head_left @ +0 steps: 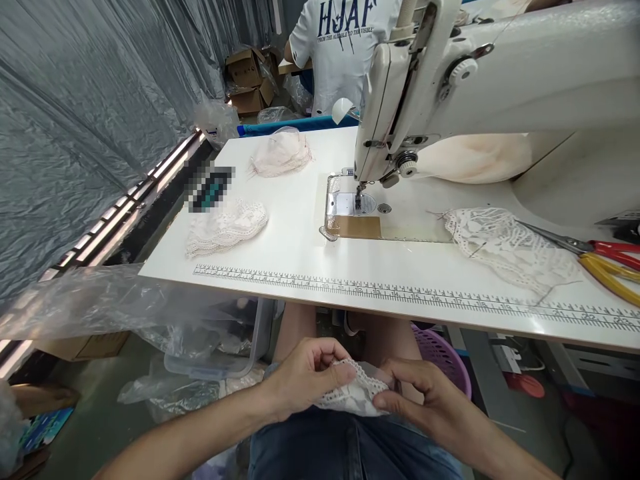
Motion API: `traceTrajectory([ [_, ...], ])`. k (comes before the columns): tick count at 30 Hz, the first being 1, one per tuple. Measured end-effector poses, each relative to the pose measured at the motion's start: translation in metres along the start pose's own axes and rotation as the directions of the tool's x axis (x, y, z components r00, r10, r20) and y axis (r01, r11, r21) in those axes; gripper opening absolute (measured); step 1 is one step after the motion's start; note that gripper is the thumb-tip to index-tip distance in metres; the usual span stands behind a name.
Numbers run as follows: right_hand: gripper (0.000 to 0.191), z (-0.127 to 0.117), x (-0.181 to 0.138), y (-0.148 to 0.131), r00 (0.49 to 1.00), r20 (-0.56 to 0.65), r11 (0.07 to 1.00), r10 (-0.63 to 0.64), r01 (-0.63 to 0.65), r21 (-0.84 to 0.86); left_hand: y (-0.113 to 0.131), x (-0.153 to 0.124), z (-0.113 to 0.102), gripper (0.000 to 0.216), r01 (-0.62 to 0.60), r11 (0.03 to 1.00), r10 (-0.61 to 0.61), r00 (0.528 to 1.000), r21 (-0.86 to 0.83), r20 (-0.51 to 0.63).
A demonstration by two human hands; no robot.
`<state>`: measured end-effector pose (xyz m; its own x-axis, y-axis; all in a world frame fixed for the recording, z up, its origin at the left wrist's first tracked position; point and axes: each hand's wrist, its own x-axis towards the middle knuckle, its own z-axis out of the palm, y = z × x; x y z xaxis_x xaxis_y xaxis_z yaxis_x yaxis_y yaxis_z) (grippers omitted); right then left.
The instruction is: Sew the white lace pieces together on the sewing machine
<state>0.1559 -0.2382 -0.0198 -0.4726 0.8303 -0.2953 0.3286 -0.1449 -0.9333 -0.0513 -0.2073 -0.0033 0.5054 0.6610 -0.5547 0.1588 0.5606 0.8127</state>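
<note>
Lace (356, 399) spans left hand (311, 375) and right hand (425, 397), shirt (337, 77) beyond reading "HJAF".

Three white lace pieces (350, 401), one sewing machine (530, 80), one purple basket (444, 360)

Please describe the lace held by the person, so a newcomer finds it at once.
Find the white sewing table, then look below its front edge, above the person's lap. There, the left hand and right hand hold the white lace. Only this piece is held; the other lace pieces lie on the table.
</note>
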Motion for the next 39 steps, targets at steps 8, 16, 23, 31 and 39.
traceTrajectory([
  [8,0.039,-0.003,0.003,0.005,0.983,0.159,0.96,0.092,-0.13,0.247,0.0,0.001,-0.001,0.042,-0.106,0.986,0.111,0.993,0.126,-0.039],
  [16,0.038,-0.007,0.003,0.008,0.981,0.194,0.942,0.01,-0.074,0.326,0.0,0.006,0.003,0.05,0.027,0.999,-0.025,0.997,0.031,-0.069],
  [23,0.038,-0.003,0.007,0.007,0.992,0.124,0.965,-0.02,-0.013,0.262,0.003,0.006,0.005,0.048,0.012,0.999,-0.007,0.995,0.049,-0.101],
  [31,0.034,-0.007,0.002,0.012,0.989,0.145,0.968,0.04,-0.075,0.239,0.006,0.0,-0.004,0.042,0.048,0.993,-0.047,0.999,0.103,-0.006],
  [39,0.02,-0.005,-0.003,0.014,0.987,0.142,0.994,-0.069,0.056,0.089,0.007,0.002,0.006,0.017,-0.103,0.967,0.111,0.994,0.232,-0.021],
])
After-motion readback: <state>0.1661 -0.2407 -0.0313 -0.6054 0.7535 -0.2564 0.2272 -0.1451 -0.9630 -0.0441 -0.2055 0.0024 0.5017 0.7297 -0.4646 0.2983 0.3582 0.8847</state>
